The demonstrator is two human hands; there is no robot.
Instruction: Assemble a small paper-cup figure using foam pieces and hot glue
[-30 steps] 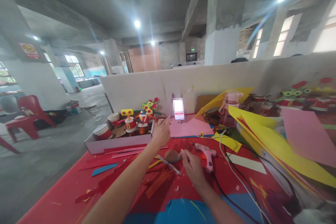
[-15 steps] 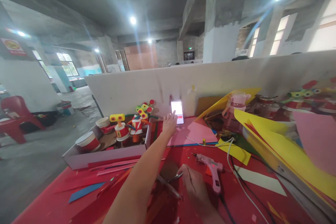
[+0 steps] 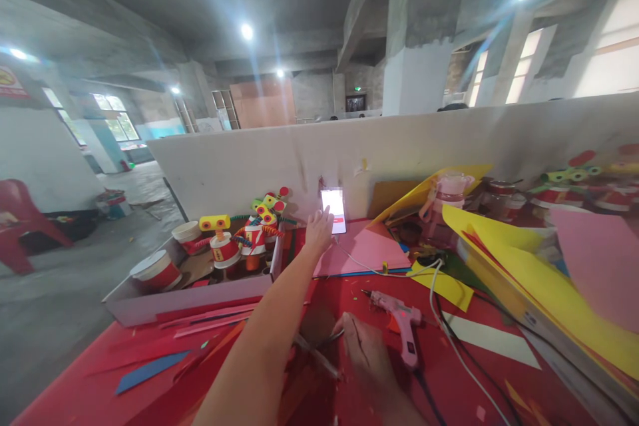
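Note:
My left hand is stretched forward, its fingers extended at the lit screen of a smartphone. The phone stands upright near the white partition, and a fingertip is at its screen. Low in the middle, my right hand is closed around what looks like a pair of metal scissors; their shape is partly hidden and blurred. A round brown piece lies just beyond them. To the right of that hand rests a pink hot glue gun, its nozzle pointing left and away.
On the left, a box holds paper-cup figures and cups. Pink sheets lie before the phone. A white cable runs across the right side, beside yellow sheets. Paper strips lie at left. A white partition closes the back.
The view has shifted slightly, so the scene sits a little further left. My left hand stays at the phone screen, and my right hand keeps its place by the glue gun.

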